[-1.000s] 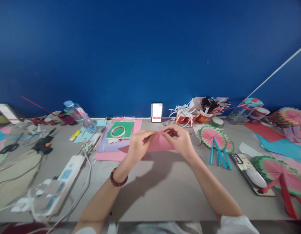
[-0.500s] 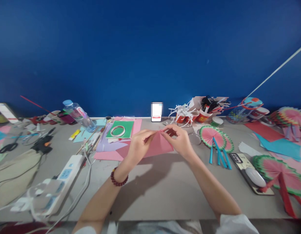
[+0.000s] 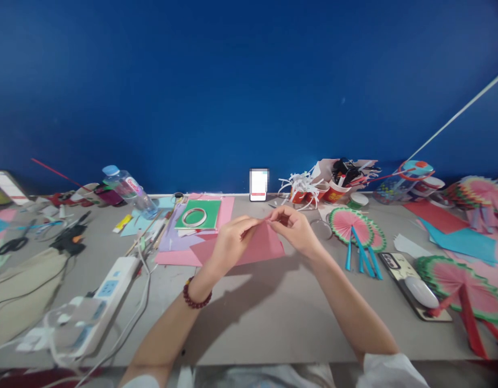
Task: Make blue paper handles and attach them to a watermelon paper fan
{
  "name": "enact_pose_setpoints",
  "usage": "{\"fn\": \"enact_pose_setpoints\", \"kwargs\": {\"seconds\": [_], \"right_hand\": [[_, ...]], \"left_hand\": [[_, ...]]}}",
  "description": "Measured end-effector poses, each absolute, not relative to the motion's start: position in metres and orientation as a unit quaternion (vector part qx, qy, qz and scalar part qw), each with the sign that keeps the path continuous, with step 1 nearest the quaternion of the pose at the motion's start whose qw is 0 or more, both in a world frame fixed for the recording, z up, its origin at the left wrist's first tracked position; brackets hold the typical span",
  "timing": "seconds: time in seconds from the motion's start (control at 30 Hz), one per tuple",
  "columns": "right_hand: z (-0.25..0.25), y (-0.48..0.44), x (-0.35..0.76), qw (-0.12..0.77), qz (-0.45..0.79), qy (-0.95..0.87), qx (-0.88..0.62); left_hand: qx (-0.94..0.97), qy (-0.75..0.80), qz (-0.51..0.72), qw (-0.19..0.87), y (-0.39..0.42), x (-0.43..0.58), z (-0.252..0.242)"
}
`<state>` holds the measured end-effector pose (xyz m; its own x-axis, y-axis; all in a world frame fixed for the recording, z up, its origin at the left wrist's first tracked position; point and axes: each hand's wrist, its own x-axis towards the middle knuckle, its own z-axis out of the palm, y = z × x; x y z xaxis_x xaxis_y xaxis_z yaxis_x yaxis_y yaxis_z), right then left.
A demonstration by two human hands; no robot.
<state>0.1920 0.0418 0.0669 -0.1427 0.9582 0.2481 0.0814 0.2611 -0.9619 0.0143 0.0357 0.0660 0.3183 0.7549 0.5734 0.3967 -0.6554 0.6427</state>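
Observation:
A pink sheet of paper [image 3: 260,245] is held up over the middle of the grey table [image 3: 265,318]. My left hand [image 3: 230,242] pinches its upper edge from the left, fingers closed on it. My right hand [image 3: 297,229] pinches the same top edge from the right, at the peak of the sheet. The sheet's lower part hangs toward the table and partly hides behind my left hand. A dark red bead bracelet [image 3: 196,299] sits on my left wrist.
Left: a white power strip [image 3: 107,291] with cables, a glue gun [image 3: 73,237], scissors [image 3: 12,245], a water bottle [image 3: 130,191]. Behind my hands: coloured sheets with a tape ring [image 3: 195,216], a phone [image 3: 259,185]. Right: pleated paper fans [image 3: 353,229], paper cups [image 3: 333,191], a white mouse [image 3: 421,291].
Both hands have risen slightly with the pink sheet, and its lower corner has spread out to the left. Nothing else on the table has moved.

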Motion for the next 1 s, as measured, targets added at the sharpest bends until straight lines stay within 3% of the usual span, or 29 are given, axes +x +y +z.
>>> {"fn": "enact_pose_setpoints", "kwargs": {"seconds": [0.23,0.47,1.0], "right_hand": [[0.0670,0.0477,0.1985,0.519,0.469,-0.581,-0.417],[0.0720,0.0461,0.2006,0.444,0.473,-0.617,-0.445],[0.0686,0.0427,0.1986,0.468,0.428,-0.613,-0.471]], "left_hand": [[0.780,0.377,0.455,0.207,0.0363,0.0138,0.0666],[0.778,0.367,0.470,0.199,0.0377,0.0130,0.0660],[0.755,0.369,0.496,0.219,0.0364,0.0124,0.0696]]}}
